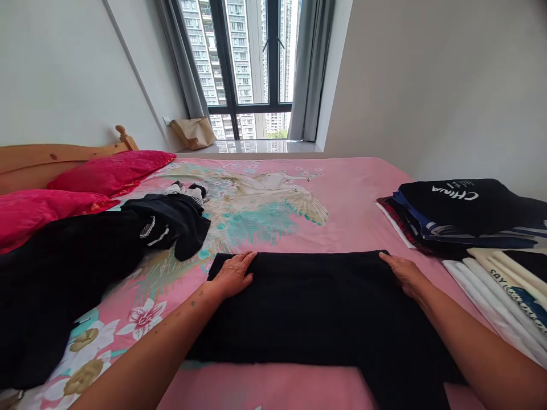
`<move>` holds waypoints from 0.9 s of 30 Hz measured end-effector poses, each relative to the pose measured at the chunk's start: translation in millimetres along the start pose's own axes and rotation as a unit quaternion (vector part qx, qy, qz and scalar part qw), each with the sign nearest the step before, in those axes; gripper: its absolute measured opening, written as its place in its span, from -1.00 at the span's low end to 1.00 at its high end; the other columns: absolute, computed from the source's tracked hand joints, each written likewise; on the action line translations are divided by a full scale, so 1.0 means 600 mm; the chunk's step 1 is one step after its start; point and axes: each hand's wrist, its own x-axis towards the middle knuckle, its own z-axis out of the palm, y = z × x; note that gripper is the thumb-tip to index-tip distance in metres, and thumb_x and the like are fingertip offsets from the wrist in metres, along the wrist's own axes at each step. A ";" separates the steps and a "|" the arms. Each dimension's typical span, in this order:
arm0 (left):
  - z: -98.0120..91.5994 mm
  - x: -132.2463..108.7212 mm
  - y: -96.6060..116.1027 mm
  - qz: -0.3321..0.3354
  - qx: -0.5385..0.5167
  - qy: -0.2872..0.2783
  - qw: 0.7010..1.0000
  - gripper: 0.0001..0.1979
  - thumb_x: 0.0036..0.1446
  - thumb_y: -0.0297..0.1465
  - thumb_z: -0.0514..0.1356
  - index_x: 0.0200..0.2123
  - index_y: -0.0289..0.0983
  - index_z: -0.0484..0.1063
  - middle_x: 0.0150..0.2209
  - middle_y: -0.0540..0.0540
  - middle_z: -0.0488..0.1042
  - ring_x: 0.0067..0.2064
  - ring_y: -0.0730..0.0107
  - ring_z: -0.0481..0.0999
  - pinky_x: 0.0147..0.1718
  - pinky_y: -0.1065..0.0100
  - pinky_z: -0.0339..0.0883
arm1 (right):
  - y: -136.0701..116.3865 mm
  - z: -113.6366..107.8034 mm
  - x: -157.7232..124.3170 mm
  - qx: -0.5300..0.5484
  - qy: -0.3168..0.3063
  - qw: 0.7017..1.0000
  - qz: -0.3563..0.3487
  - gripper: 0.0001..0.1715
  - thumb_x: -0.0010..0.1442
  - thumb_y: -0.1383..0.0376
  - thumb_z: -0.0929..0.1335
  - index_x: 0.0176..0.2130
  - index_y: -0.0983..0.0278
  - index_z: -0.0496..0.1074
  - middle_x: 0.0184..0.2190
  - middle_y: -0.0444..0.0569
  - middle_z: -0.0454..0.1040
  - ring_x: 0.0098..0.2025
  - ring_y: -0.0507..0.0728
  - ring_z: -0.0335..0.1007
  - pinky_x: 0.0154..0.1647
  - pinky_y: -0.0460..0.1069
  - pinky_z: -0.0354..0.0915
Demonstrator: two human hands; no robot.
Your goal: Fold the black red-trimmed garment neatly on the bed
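A black garment point(316, 307) lies spread flat on the pink flowered bed sheet point(350, 193) in front of me. My left hand point(233, 274) rests flat on its far left corner, fingers stretched out. My right hand point(404, 272) lies flat on its far right corner, fingers extended along the edge. Neither hand grips the cloth; both press on it.
A heap of unfolded black clothes point(77, 273) lies at the left, beside two red pillows point(106, 171). At the right sit stacks of folded shirts, dark ones point(465, 213) behind and white ones point(504, 296) in front. A window point(248, 68) and a brown paper bag point(194, 132) are beyond the bed.
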 end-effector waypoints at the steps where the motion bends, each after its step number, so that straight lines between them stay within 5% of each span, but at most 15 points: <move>1: 0.000 0.004 0.002 -0.002 0.003 0.007 1.000 -0.33 0.06 -0.43 0.06 0.27 -0.25 0.02 0.28 -0.18 0.11 0.24 0.14 0.15 0.18 0.12 0.04 | -0.003 0.001 -0.004 0.009 -0.002 1.000 0.016 -0.63 -0.02 0.05 0.38 -0.25 0.23 0.47 -0.44 0.04 0.56 -0.46 0.18 0.49 -0.60 -0.04 0.35; 6: -0.008 0.012 0.008 -0.007 0.007 0.020 1.000 -0.25 -0.09 -0.63 0.04 0.24 -0.18 0.12 0.23 -0.11 0.22 0.19 0.21 0.26 0.13 0.24 0.13 | -0.016 0.003 -0.019 0.043 -0.017 0.997 0.065 -0.63 -0.01 0.07 0.39 -0.23 0.22 0.47 -0.34 0.06 0.57 -0.40 0.18 0.50 -0.55 -0.05 0.37; 12: -0.035 0.029 0.000 -0.032 0.005 0.017 0.999 -0.50 0.04 -0.50 0.04 0.08 -0.08 0.32 0.01 -0.03 0.48 0.03 0.25 0.44 0.01 0.27 0.26 | -0.018 0.001 -0.021 0.045 -0.011 0.996 0.070 -0.62 -0.05 0.07 0.42 -0.25 0.22 0.48 -0.30 0.06 0.57 -0.37 0.20 0.50 -0.59 -0.05 0.34; 21: -0.027 0.060 0.004 -0.028 0.029 0.027 0.999 -0.52 -0.01 -0.60 0.04 -0.04 -0.11 0.39 -0.05 -0.09 0.48 0.01 0.23 0.43 0.00 0.24 0.21 | -0.018 0.000 -0.021 0.040 -0.018 0.997 0.068 -0.60 -0.06 0.06 0.42 -0.24 0.22 0.47 -0.27 0.05 0.57 -0.34 0.20 0.50 -0.57 -0.06 0.35; 27: -0.034 0.058 -0.012 -0.064 0.030 0.039 0.997 -0.59 0.06 -0.42 0.07 0.03 -0.13 0.32 -0.12 -0.08 0.51 -0.09 0.19 0.49 -0.15 0.26 0.31 | -0.019 0.001 -0.021 0.032 -0.006 0.997 0.074 -0.59 -0.07 0.05 0.41 -0.23 0.20 0.47 -0.25 0.02 0.56 -0.33 0.18 0.49 -0.58 -0.07 0.32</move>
